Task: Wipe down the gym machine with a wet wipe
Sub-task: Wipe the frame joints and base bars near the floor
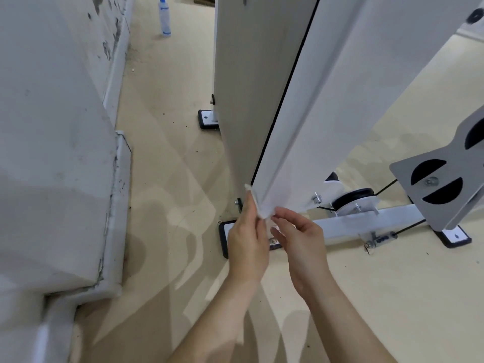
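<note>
Writing: bottle (164, 17) far off on the floor (167, 166); its blue label is too small to read.
Wet wipe (258, 205): on the bottom corner edge of the gym machine (327, 100) upright.
Room: open floor strip between wall (52, 127) and upright.
Left hand (247, 242): fingers pointing up, gripping the wipe against the edge.
Right hand (301, 239): fingers curled, pinching the wipe's lower end.

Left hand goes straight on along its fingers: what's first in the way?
The left hand points up into the wet wipe it holds. Just behind sits the lower edge of the white panel, though depth is unclear.
</note>
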Action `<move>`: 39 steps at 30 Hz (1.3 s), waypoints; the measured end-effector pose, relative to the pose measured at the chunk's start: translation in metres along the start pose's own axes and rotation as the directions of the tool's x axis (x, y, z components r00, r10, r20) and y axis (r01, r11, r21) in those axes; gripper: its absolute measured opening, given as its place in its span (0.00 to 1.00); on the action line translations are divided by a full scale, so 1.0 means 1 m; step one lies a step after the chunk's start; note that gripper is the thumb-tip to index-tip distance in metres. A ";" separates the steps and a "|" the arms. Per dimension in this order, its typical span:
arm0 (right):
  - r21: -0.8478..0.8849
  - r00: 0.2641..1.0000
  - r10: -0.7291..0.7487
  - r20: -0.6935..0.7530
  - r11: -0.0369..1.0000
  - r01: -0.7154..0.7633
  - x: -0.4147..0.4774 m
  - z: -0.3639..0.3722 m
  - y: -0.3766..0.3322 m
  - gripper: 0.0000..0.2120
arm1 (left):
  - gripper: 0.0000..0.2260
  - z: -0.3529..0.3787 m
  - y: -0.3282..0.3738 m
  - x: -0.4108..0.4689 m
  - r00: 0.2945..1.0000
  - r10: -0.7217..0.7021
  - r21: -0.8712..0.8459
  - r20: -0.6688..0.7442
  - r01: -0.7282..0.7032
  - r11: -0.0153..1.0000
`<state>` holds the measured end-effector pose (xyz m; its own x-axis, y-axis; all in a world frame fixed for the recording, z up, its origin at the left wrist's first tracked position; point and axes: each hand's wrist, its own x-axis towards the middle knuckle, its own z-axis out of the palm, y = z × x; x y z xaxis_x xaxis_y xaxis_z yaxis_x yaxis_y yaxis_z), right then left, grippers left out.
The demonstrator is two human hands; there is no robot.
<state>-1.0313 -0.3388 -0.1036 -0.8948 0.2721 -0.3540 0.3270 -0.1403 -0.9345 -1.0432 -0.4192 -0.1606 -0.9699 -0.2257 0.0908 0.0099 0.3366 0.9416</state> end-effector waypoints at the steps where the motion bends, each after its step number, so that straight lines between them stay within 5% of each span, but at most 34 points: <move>1: -0.063 1.000 0.017 0.011 0.998 -0.016 0.003 0.000 0.007 0.13 | 0.26 0.000 -0.013 -0.004 0.999 -0.035 0.051 0.012 0.034 0.998; 6: -0.296 0.986 0.144 0.086 0.949 -0.113 0.009 0.003 0.048 0.20 | 0.20 0.005 -0.052 0.003 0.947 -0.249 0.215 0.201 0.206 0.955; 14: -0.062 0.969 0.225 0.099 0.974 -0.219 0.008 0.002 0.035 0.19 | 0.13 0.011 -0.025 0.005 0.906 -0.379 0.157 0.188 0.353 0.922; 16: 0.084 0.978 0.202 0.052 0.975 -0.206 0.005 0.007 0.018 0.08 | 0.14 0.002 -0.001 0.008 0.940 -0.295 0.202 0.172 0.259 0.944; 19: 0.252 0.985 0.171 0.004 0.953 -0.166 -0.004 0.013 -0.018 0.09 | 0.26 -0.011 0.037 0.014 0.977 -0.154 0.228 0.146 0.119 0.967; 28: 0.470 0.996 0.064 0.055 0.879 -0.083 -0.042 0.020 -0.119 0.04 | 0.31 -0.043 0.142 0.029 0.984 0.134 0.091 0.116 -0.145 0.985; 34: 0.396 0.999 0.020 0.047 0.917 -0.037 -0.096 0.024 -0.237 0.07 | 0.29 -0.076 0.259 0.040 0.995 0.076 0.039 0.064 -0.078 0.996; 39: 0.282 0.993 -0.103 0.055 0.956 0.083 -0.142 0.024 -0.349 0.04 | 0.24 -0.109 0.380 0.049 0.999 -0.021 -0.188 0.024 0.025 0.982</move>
<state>-1.0256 -0.3517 0.2742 -0.9389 0.2326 -0.2536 0.1522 -0.3802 -0.9123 -1.0608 -0.4020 0.2373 -0.9754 -0.2113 0.0631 0.0309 0.1526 0.9878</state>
